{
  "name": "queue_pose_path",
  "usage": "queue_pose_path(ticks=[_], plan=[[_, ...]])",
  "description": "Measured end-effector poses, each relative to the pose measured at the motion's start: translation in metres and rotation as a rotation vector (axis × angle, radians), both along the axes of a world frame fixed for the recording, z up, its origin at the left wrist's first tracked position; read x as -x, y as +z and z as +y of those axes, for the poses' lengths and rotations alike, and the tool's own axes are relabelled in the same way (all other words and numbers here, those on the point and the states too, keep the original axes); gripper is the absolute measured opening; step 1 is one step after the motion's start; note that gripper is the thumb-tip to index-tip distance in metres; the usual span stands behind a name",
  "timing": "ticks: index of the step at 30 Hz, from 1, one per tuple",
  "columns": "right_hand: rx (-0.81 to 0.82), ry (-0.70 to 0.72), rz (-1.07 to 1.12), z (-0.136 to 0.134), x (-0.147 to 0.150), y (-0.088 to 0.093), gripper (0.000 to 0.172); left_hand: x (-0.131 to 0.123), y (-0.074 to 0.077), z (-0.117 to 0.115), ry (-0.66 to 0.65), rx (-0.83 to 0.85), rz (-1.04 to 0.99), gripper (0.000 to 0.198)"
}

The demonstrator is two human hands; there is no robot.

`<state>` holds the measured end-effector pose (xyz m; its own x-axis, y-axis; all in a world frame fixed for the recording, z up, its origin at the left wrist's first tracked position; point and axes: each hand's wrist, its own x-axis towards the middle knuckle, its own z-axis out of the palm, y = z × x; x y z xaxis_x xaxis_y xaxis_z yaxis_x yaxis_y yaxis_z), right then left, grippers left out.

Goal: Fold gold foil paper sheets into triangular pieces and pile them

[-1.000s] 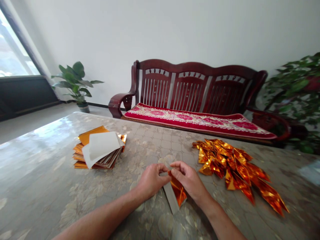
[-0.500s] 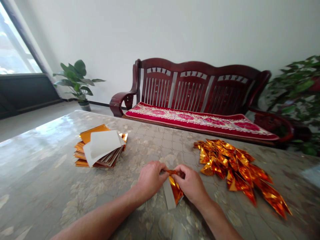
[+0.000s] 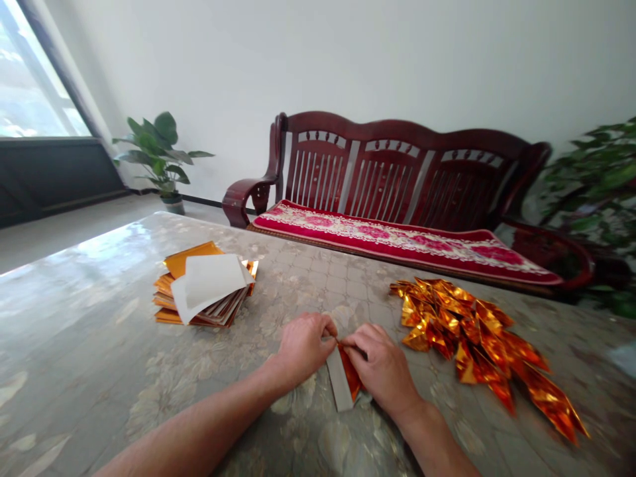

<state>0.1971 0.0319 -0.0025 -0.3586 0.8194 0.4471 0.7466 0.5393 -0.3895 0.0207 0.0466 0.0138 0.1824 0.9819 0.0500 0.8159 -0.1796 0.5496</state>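
Between my hands is a partly folded sheet of gold foil paper [image 3: 352, 376], with a pale strip of its backing showing along the left side. My left hand [image 3: 307, 346] pinches its far tip between thumb and fingers. On the other side, my right hand [image 3: 381, 364] pinches the same tip, its palm partly hiding the foil. To the left lies a stack of foil paper sheets [image 3: 196, 252], some gold side up and some white side up. A heap of folded foil pieces [image 3: 477, 334] is spread out at the right.
The table [image 3: 163, 404] has a glossy, floral-patterned cover. Beyond its far edge stands a dark red wooden bench [image 3: 380, 175] with a red floral seat cover [image 3: 397, 237]. Potted plants stand at the left [image 3: 163, 149] and right. Something pale and see-through [image 3: 623, 358] lies at the right edge.
My fingers have drawn closer around the foil paper's tip, which now looks narrower, and less of the shiny face shows. The whole view has shifted slightly.
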Motion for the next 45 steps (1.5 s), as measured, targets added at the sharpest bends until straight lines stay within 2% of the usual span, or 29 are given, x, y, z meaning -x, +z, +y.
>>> queue_pose_path(ticks=[7,24,45], plan=[[-0.093,0.021,-0.110,-0.0014,-0.0003,0.0007,0.018,0.0070,0.0024,0.0040,-0.012,0.053,-0.004,0.016],[-0.140,0.031,-0.302,-0.0038,0.0008,0.0003,0.017,0.0062,0.0026,0.0049,0.016,0.023,0.032,0.021],[-0.148,0.029,-0.351,-0.0051,0.0022,0.0004,0.017,0.0068,-0.0002,0.0092,0.053,0.046,0.039,0.017]])
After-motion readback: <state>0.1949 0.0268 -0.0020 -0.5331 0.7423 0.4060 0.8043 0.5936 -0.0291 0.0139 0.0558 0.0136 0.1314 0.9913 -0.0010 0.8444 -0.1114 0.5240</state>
